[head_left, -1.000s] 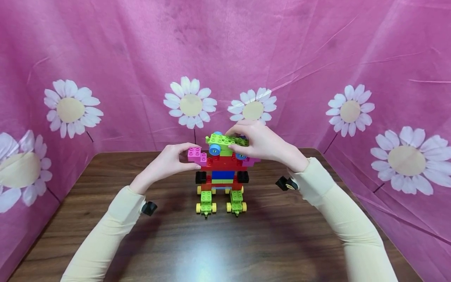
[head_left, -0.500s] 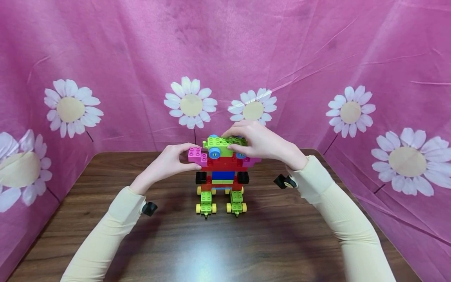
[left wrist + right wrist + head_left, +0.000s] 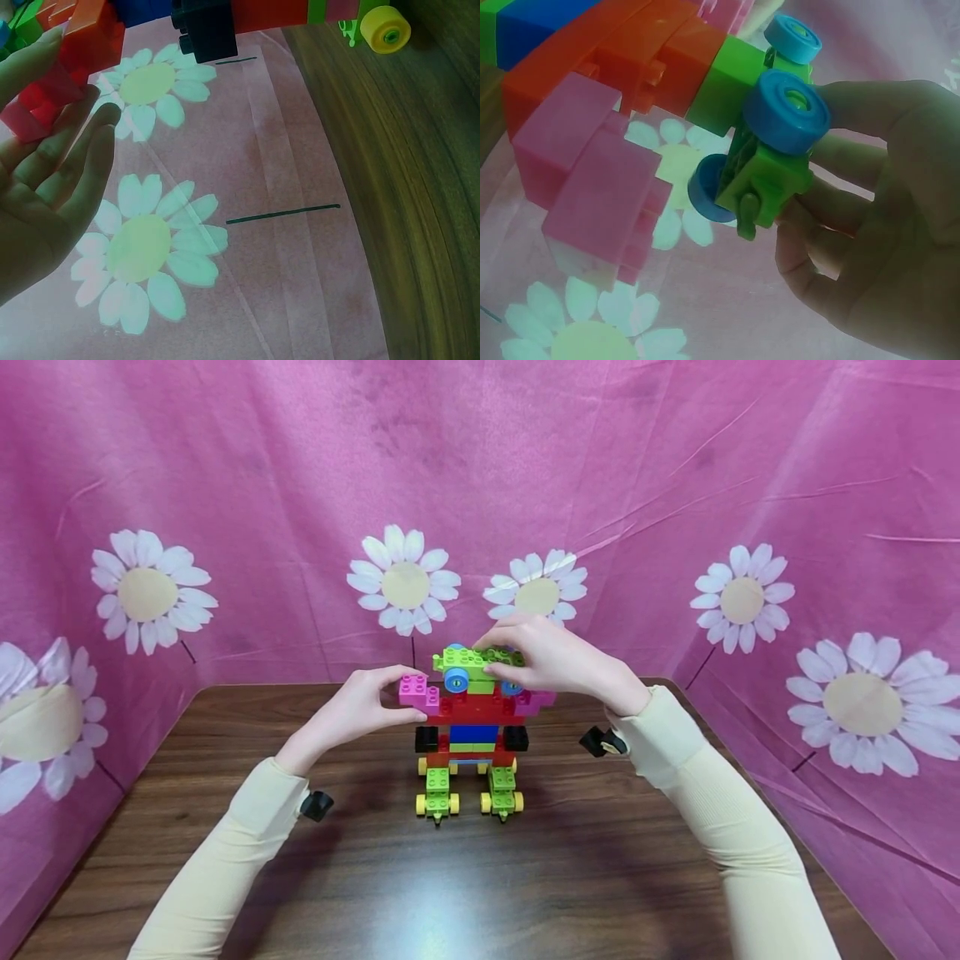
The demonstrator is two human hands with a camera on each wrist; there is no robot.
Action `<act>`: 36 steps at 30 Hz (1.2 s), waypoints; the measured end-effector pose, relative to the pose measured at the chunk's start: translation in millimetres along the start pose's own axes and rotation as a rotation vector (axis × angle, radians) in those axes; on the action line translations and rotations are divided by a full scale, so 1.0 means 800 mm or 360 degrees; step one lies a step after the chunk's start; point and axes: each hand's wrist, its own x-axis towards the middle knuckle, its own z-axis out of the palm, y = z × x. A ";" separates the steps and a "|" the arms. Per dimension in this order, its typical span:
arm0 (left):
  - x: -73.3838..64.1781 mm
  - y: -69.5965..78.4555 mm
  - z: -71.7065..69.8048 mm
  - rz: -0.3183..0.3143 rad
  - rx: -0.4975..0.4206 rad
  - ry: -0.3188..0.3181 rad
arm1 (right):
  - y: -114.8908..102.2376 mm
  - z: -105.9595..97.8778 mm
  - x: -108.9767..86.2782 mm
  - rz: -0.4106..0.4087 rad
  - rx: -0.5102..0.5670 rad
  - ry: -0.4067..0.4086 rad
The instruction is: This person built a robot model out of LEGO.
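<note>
A brick figure stands on the table, with a red body, black side bricks and green feet on yellow wheels. My left hand grips the pink brick of the figure's left arm between thumb and fingers. On top is a lime-green wheeled base with blue wheels, which my right hand holds at its right end. The right wrist view shows this wheeled base against a green brick on the red bricks. My right hand partly hides the other pink arm.
The figure stands toward the back of the brown wooden table. Behind and at both sides hangs a pink cloth printed with white daisies. Black devices are worn at both wrists.
The wheeled base's left end dipped half a second ago, then rose slightly, showing the green brick beneath it again. My right hand has kept its hold; my left hand has stayed in place.
</note>
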 end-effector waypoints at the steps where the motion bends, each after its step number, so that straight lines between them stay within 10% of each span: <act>1: 0.000 0.000 0.000 0.0001 -0.0004 0.0000 | 0.000 0.000 0.000 0.0008 0.0000 -0.0006; 36: -0.002 0.001 0.001 0.0064 0.0009 0.0055 | -0.008 0.005 -0.001 0.0008 -0.0051 0.0094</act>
